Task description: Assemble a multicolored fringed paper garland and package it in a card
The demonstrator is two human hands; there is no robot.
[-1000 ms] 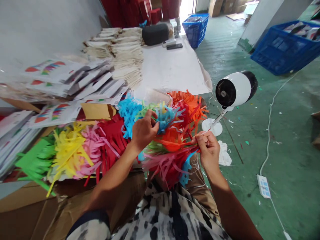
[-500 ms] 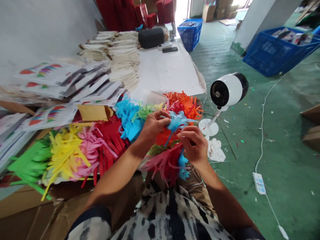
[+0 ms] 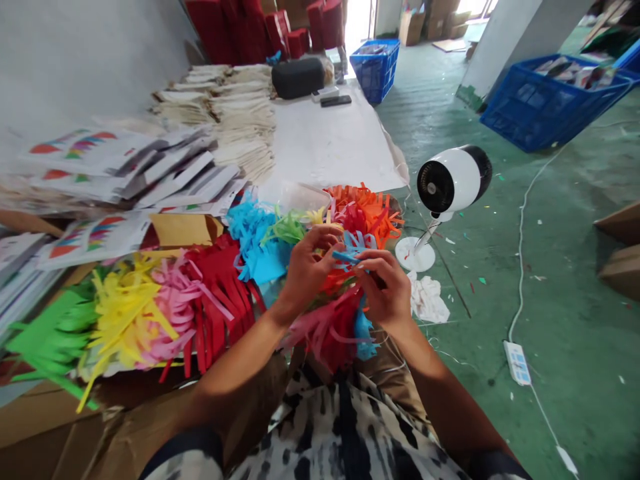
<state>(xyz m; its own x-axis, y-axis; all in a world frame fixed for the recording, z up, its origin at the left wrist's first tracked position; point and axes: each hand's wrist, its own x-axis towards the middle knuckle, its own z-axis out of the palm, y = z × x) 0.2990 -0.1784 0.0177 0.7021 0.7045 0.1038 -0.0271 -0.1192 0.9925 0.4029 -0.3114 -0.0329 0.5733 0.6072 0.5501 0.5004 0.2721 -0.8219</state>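
Note:
Between both hands is a light-blue fringed paper tassel (image 3: pixel 358 245). My left hand (image 3: pixel 311 267) pinches its left end, and my right hand (image 3: pixel 386 285) grips the right end with bent fingers. Below them, red and pink fringed paper (image 3: pixel 327 328) hangs over my lap, with a blue fringe (image 3: pixel 367 332) beside it. Past my fingers lies a pile of orange fringed paper (image 3: pixel 373 210). To the left of my left hand rest blue fringed sheets (image 3: pixel 260 243), then red (image 3: pixel 220 293), pink (image 3: pixel 176 297), yellow (image 3: pixel 123 307) and green ones (image 3: pixel 60 333).
A white fan (image 3: pixel 455 180) stands at the right, near crumpled white tissue (image 3: pixel 429 298). Printed white packets (image 3: pixel 95 150) and cream cloth stacks (image 3: pixel 245 127) lie on the left. A power strip (image 3: pixel 517 363) and a blue crate (image 3: pixel 537 107) are on the green floor.
My hands have come closer together on the blue tassel, and its paper has turned from spread out to folded narrower between my fingers. The view has shifted slightly.

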